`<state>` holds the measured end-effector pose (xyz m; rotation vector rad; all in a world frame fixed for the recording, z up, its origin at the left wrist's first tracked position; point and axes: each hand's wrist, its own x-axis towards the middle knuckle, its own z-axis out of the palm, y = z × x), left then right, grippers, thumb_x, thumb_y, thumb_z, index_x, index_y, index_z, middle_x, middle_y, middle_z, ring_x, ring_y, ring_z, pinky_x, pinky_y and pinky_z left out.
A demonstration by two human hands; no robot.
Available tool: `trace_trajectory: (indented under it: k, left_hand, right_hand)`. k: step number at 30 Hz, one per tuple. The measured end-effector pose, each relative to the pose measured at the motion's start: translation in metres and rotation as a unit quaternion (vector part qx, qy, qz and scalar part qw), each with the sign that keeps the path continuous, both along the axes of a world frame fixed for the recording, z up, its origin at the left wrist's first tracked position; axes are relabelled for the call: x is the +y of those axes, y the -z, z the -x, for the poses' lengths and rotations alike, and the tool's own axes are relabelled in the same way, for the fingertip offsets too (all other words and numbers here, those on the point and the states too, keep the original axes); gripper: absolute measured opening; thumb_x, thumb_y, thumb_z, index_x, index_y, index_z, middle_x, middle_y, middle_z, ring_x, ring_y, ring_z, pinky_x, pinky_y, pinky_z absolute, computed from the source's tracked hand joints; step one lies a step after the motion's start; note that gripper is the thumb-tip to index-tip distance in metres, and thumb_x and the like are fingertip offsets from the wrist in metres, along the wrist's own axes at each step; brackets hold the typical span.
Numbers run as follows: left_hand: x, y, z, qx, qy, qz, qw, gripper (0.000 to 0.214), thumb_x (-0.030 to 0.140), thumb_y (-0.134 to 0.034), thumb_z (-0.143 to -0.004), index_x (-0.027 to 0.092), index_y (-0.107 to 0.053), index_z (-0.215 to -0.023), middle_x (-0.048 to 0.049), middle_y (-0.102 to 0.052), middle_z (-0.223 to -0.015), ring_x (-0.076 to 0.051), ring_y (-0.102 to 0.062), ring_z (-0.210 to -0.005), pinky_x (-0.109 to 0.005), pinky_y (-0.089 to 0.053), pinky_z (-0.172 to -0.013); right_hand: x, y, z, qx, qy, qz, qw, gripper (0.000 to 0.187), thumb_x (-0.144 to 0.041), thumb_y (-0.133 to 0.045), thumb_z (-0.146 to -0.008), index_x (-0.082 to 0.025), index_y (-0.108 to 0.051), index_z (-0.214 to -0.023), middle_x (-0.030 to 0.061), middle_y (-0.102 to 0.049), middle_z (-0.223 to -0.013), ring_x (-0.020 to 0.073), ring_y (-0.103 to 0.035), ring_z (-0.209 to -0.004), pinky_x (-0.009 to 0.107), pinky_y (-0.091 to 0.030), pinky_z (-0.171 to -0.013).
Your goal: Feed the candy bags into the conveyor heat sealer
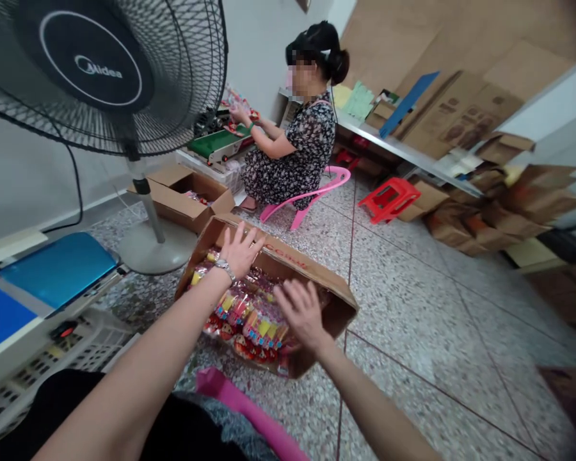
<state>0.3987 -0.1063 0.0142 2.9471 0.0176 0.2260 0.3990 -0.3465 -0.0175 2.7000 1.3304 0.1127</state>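
Observation:
An open cardboard box (317, 272) lies on the speckled floor in front of me, filled with several red and yellow wrapped packets (249, 317). My left hand (241, 248), with a watch at the wrist, stretches over the box's far side with fingers spread, near the far flap. My right hand (301, 312) hovers open over the packets near the box's right end, fingers spread and slightly blurred. Neither hand holds anything.
A standing fan (100, 70) rises at the left on a round base. A blue-topped machine (43, 282) sits on a white crate. Another person (297, 134) sits on a pink stool beyond a second open box (182, 195). A red stool (388, 198) and stacked cartons stand right.

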Motion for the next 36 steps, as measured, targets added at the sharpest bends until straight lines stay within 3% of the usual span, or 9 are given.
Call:
trace_trajectory:
  k: [2,7,10,13,20,24,27,31,36]
  left_hand:
    - [-0.001,0.002,0.001,0.003,0.002,0.002,1.0,0.055,0.019,-0.04,-0.079,0.027,-0.035,-0.133,-0.0077,-0.029,-0.145,-0.036,-0.005,-0.134,-0.064,-0.01,-0.099]
    - [-0.003,0.0,0.003,0.005,-0.001,0.007,1.0,0.054,0.018,-0.042,-0.078,0.026,-0.038,-0.131,-0.0081,-0.028,-0.145,-0.038,-0.004,-0.133,-0.064,-0.013,-0.099]
    - [-0.002,0.0,0.004,0.005,-0.003,0.008,1.0,0.052,0.017,-0.04,-0.079,0.027,-0.039,-0.13,-0.008,-0.03,-0.144,-0.037,-0.005,-0.133,-0.065,-0.014,-0.098]
    - [-0.001,0.0,0.006,0.011,0.004,0.005,1.0,0.051,0.018,-0.04,-0.08,0.026,-0.039,-0.13,-0.0083,-0.031,-0.143,-0.037,-0.006,-0.133,-0.065,-0.016,-0.097]
    - [0.002,-0.002,0.01,0.014,0.003,0.01,1.0,0.049,0.017,-0.037,-0.081,0.027,-0.039,-0.129,-0.0078,-0.03,-0.144,-0.037,-0.006,-0.133,-0.065,-0.017,-0.097]
    - [0.004,-0.001,0.012,0.017,0.009,0.009,1.0,0.053,0.016,-0.038,-0.08,0.028,-0.037,-0.131,-0.0075,-0.029,-0.145,-0.037,-0.004,-0.134,-0.066,-0.015,-0.096]
    - [0.006,0.0,0.013,0.023,0.014,0.007,1.0,0.054,0.015,-0.038,-0.08,0.029,-0.036,-0.132,-0.0073,-0.028,-0.145,-0.036,-0.004,-0.134,-0.067,-0.014,-0.096]
    - [0.007,0.0,0.014,0.025,0.011,0.007,1.0,0.054,0.014,-0.037,-0.08,0.03,-0.035,-0.132,-0.0062,-0.026,-0.146,-0.035,-0.003,-0.134,-0.066,-0.013,-0.096]
    - [0.008,-0.004,0.015,0.048,0.017,0.01,0.999,0.056,0.015,-0.038,-0.079,0.031,-0.034,-0.133,-0.0061,-0.025,-0.147,-0.034,-0.003,-0.134,-0.067,-0.013,-0.096]
  right_hand:
    - [-0.012,0.023,0.009,0.062,-0.004,0.03,0.998,0.048,-0.017,-0.033,-0.087,-0.032,-0.039,-0.133,0.0058,-0.05,-0.127,0.0243,-0.038,-0.12,0.046,-0.023,-0.104]
    - [-0.033,0.039,-0.035,0.047,0.301,0.088,0.949,0.046,-0.016,-0.033,-0.086,-0.01,-0.041,-0.13,0.0238,-0.053,-0.117,0.0304,-0.05,-0.107,0.045,-0.041,-0.087]
    - [-0.033,0.039,-0.058,0.067,0.348,0.108,0.929,0.046,-0.016,-0.032,-0.086,-0.003,-0.038,-0.13,0.0282,-0.056,-0.107,0.0314,-0.058,-0.097,0.044,-0.044,-0.079]
    - [-0.031,0.05,-0.05,0.06,0.367,0.097,0.923,0.048,-0.017,-0.03,-0.087,-0.002,-0.034,-0.133,0.0303,-0.048,-0.118,0.0314,-0.054,-0.105,0.042,-0.042,-0.083]
    - [-0.031,0.06,-0.026,0.078,0.309,0.046,0.947,0.051,-0.039,-0.029,-0.09,-0.012,-0.037,-0.133,0.0211,-0.05,-0.121,0.03,-0.047,-0.111,0.041,-0.036,-0.09]
    - [-0.015,0.063,-0.026,0.12,0.232,0.014,0.965,0.058,-0.049,-0.025,-0.09,-0.018,-0.027,-0.139,0.014,-0.031,-0.141,0.0275,-0.028,-0.129,0.043,-0.023,-0.102]
    - [-0.004,0.069,-0.024,0.181,0.2,0.005,0.963,0.059,-0.049,-0.024,-0.09,-0.018,-0.025,-0.14,0.0118,-0.028,-0.144,0.0251,-0.025,-0.131,0.041,-0.02,-0.104]
    - [0.012,0.07,-0.026,0.153,0.185,-0.058,0.969,0.058,-0.044,-0.02,-0.091,-0.014,-0.019,-0.141,0.012,-0.025,-0.145,0.0217,-0.02,-0.133,0.037,-0.019,-0.106]
    - [0.032,0.076,-0.024,0.198,0.136,0.008,0.971,0.06,-0.048,-0.028,-0.089,-0.017,-0.023,-0.14,0.0112,-0.021,-0.146,0.0252,-0.013,-0.135,0.045,-0.012,-0.107]
